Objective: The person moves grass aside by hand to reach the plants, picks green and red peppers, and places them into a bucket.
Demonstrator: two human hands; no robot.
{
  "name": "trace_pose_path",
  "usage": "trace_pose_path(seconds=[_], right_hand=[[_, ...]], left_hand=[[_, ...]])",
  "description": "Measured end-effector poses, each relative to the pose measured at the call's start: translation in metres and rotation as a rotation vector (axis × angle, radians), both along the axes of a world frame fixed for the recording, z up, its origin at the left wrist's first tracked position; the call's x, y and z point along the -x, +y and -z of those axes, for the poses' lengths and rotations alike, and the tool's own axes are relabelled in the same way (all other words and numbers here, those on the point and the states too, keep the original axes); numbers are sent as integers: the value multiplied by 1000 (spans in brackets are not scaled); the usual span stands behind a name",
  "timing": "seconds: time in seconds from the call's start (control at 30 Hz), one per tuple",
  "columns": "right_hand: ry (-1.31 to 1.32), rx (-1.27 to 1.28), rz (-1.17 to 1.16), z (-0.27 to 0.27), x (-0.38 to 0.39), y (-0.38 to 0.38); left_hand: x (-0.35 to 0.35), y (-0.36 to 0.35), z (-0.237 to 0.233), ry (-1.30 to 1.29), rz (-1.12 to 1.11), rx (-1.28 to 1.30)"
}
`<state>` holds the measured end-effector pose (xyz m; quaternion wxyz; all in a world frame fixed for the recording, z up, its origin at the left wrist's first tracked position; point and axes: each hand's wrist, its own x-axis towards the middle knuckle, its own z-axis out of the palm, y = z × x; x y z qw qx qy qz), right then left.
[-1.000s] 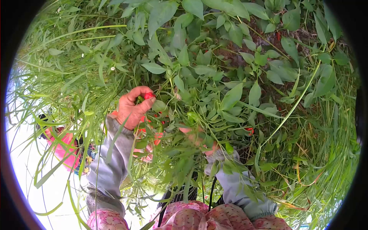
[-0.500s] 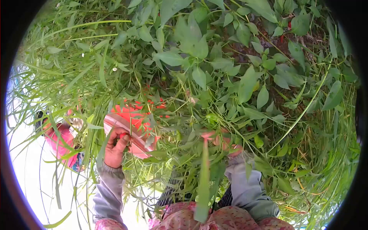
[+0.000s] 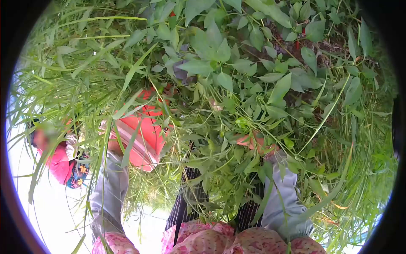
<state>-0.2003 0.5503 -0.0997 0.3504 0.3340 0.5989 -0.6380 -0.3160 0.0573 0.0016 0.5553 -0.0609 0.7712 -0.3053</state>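
Note:
My left hand is at the left side of a red bucket with a pale pink band. Grass blades and the bucket's edge hide its fingers. Whether it grips the bucket cannot be made out. In the middle of the pepper plant, my right hand reaches in from below, its fingers pointing left and appearing closed among stems and leaves. Foliage covers whatever is between them. A light green pepper hangs just above that hand, and another green pepper is to its right.
Tall grass crowds the left side and crosses in front of the bucket. Another person in a pink top is at the far left. Red peppers show among leaves at the upper right. My patterned clothing fills the bottom edge.
My left hand, which held a small red pepper over the bucket, has moved left and down to its side. The bucket appears shifted left. My right hand has moved slightly right and up.

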Motion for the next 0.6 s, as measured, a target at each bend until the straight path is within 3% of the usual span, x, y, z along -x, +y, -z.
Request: trace_pose_path(seconds=[0.1,0.2,0.27,0.3,0.37,0.43,0.53,0.57,0.6], right_hand=[[9,-21,-6,0,2,-1],[26,-28,-4,1,3,0],[49,-45,-5,2,5,-3],[61,-48,-4,3,5,-2],[84,-64,1,3,9,1],[96,-80,2,3,11,4],[102,-111,-14,-5,19,3],[105,-121,-17,-9,23,4],[108,-139,-29,-10,24,8]], left_hand=[[12,35,-21,-180,152,-25],[12,128,-62,-209,408,-327],[24,215,-71,72,562,-550],[37,247,-72,188,304,-870],[67,284,-60,284,668,-1085],[118,288,-57,438,955,-905],[190,206,-65,393,784,-560],[198,176,-71,264,744,-214],[201,134,-74,145,679,-23]])
